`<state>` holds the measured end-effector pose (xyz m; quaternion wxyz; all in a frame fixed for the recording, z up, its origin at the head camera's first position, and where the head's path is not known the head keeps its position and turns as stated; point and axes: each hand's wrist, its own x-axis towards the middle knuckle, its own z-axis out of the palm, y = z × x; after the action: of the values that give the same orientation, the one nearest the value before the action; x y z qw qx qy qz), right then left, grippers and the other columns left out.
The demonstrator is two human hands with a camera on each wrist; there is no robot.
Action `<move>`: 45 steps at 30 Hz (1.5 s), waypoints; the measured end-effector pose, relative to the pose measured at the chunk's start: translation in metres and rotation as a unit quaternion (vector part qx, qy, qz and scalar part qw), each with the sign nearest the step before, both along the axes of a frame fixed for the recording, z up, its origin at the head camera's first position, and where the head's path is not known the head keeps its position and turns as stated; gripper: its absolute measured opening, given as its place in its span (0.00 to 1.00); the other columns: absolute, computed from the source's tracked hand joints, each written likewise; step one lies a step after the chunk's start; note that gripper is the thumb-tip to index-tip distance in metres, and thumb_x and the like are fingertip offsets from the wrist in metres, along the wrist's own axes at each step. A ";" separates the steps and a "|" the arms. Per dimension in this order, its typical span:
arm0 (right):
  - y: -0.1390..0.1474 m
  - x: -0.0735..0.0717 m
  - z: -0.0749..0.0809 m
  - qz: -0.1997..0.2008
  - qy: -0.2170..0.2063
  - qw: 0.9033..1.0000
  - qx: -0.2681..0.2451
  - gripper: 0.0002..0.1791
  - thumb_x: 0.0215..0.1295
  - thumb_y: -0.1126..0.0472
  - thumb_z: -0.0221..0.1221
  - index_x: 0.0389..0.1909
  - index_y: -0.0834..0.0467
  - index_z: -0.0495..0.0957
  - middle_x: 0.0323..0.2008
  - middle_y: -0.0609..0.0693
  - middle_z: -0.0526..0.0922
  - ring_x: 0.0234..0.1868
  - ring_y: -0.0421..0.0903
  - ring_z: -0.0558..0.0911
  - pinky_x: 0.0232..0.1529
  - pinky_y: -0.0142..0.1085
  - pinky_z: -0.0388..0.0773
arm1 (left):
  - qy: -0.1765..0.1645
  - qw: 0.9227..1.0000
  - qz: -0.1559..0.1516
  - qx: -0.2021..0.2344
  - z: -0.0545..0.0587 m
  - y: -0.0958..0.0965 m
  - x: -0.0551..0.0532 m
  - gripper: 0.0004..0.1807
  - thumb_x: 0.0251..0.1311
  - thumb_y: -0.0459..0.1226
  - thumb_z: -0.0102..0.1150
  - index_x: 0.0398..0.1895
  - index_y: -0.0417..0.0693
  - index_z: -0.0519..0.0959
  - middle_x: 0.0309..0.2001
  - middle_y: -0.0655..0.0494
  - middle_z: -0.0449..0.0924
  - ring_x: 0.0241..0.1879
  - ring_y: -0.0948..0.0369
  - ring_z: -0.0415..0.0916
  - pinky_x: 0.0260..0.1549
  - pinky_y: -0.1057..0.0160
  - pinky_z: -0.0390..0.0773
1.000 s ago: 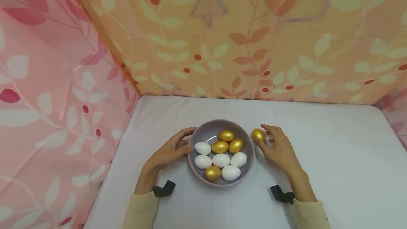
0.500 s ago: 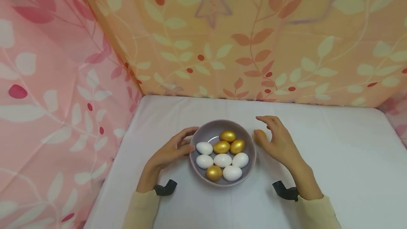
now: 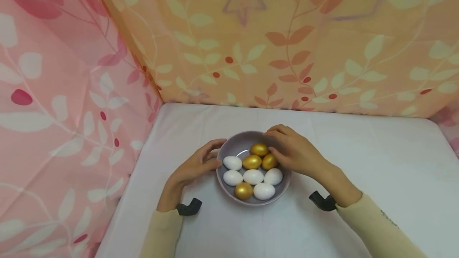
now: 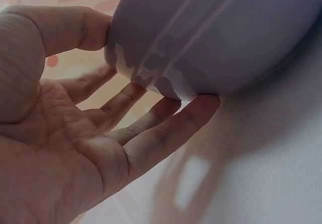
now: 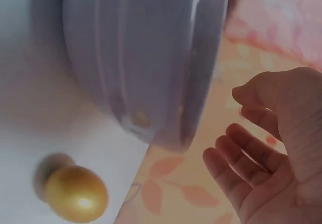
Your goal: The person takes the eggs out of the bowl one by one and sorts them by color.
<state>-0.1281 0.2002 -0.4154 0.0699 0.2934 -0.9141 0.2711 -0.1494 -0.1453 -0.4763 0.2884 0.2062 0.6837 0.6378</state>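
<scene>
A round grey-purple bowl (image 3: 224, 188) stands on the white-covered table, holding several white eggs (image 3: 253, 177) and several golden eggs (image 3: 252, 162). My left hand (image 3: 197, 165) rests against the bowl's left side. Its thumb meets the rim, and the loosely extended fingers touch the outer wall in the left wrist view. Over the bowl's right rim is my right hand (image 3: 297, 152), its fingers loosely bent with nothing between them. One more golden egg (image 5: 76, 194) lies on the table beside the bowl in the right wrist view; in the head view my right hand hides it.
A white cloth (image 3: 373, 162) covers the table. Orange leaf-patterned fabric (image 3: 247, 51) hangs along the back edge, and pink fabric (image 3: 71, 138) on the left. Black curved pieces are strapped at both wrists.
My right hand has left the golden egg on the table and moved left over the bowl's right rim. My left hand has stayed at the bowl's side. The head view has shifted slightly.
</scene>
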 end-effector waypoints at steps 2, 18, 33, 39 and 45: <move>-0.007 -0.003 0.004 0.019 -0.010 1.000 0.017 0.20 0.67 0.64 0.67 0.59 0.58 0.82 0.56 0.52 0.83 0.55 0.50 0.82 0.57 0.49 0.84 | 0.001 1.000 0.001 -0.001 0.001 -0.001 0.000 0.36 0.74 0.28 0.57 0.81 0.55 0.61 0.80 0.48 0.62 0.78 0.42 0.66 0.62 0.55 0.83; -0.048 -0.031 0.006 0.118 -0.097 0.976 0.157 0.08 0.64 0.68 0.64 0.43 0.57 0.83 0.38 0.51 0.77 0.36 0.44 0.75 0.40 0.37 0.76 | 0.005 1.000 0.006 -0.013 0.007 -0.009 -0.003 0.37 0.72 0.28 0.58 0.81 0.54 0.61 0.79 0.47 0.62 0.77 0.40 0.66 0.63 0.53 0.82; -0.059 -0.039 0.001 0.120 -0.102 0.965 0.211 0.16 0.62 0.71 0.66 0.50 0.57 0.82 0.38 0.51 0.78 0.37 0.46 0.75 0.46 0.42 0.78 | 0.004 1.000 0.003 -0.022 0.005 -0.003 -0.003 0.36 0.73 0.32 0.60 0.80 0.59 0.62 0.80 0.50 0.62 0.78 0.41 0.64 0.65 0.52 0.80; -0.049 -0.036 0.007 0.113 -0.115 0.971 0.179 0.15 0.57 0.70 0.65 0.44 0.54 0.80 0.36 0.49 0.75 0.32 0.44 0.73 0.35 0.36 0.73 | 0.002 1.000 0.008 -0.022 0.001 -0.004 0.003 0.36 0.72 0.31 0.60 0.80 0.57 0.62 0.80 0.48 0.62 0.78 0.40 0.65 0.64 0.53 0.81; -0.031 -0.028 0.017 0.074 -0.152 0.979 0.117 0.21 0.59 0.66 0.69 0.53 0.48 0.82 0.45 0.48 0.78 0.39 0.44 0.78 0.43 0.38 0.77 | 0.007 1.000 0.008 -0.016 -0.002 0.000 0.002 0.36 0.73 0.30 0.60 0.80 0.59 0.63 0.79 0.49 0.63 0.78 0.41 0.65 0.63 0.53 0.82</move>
<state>-0.1561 0.1693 -0.3980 -0.1247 0.3217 -0.9152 0.2082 -0.1477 -0.1454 -0.4782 0.2818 0.2002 0.6973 0.6279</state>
